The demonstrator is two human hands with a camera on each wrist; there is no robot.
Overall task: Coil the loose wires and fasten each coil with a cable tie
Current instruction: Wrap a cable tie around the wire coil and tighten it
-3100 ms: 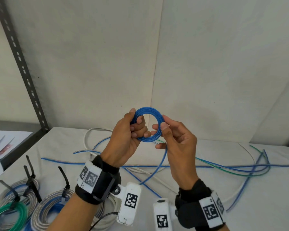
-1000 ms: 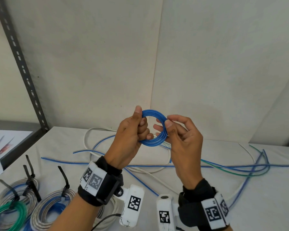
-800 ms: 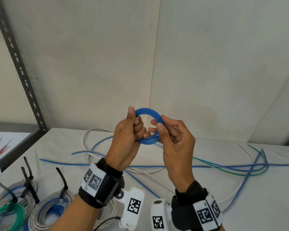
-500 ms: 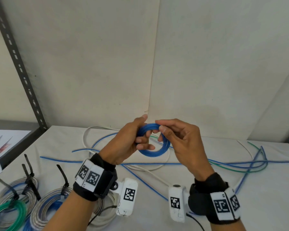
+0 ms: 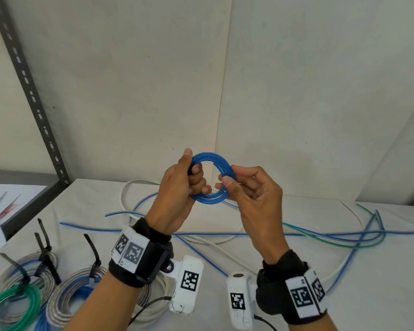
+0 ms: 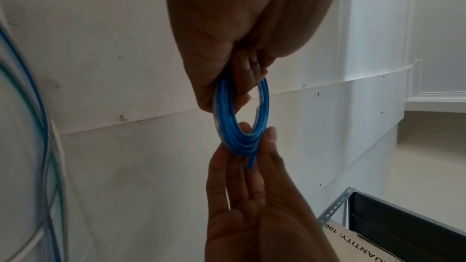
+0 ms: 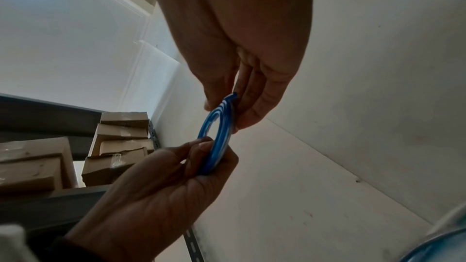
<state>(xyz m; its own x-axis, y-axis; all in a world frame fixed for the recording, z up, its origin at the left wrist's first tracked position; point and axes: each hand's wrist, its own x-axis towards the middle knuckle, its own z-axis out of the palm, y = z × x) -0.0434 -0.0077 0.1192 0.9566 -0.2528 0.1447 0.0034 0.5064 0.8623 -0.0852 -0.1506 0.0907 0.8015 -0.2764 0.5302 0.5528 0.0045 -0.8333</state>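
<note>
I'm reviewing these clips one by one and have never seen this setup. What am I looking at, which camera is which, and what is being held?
No robot: a person works bare-handed, with cameras strapped to the head and both wrists. The wide picture is the head view; the other two look along each hand. The left hand grips a small blue wire coil, and the right hand pinches its opposite side. On the white table lie loose wires and, at the near left, finished coils fastened with black cable ties.

Pale walls [image 5: 129,80], perhaps plasterboard
</note>
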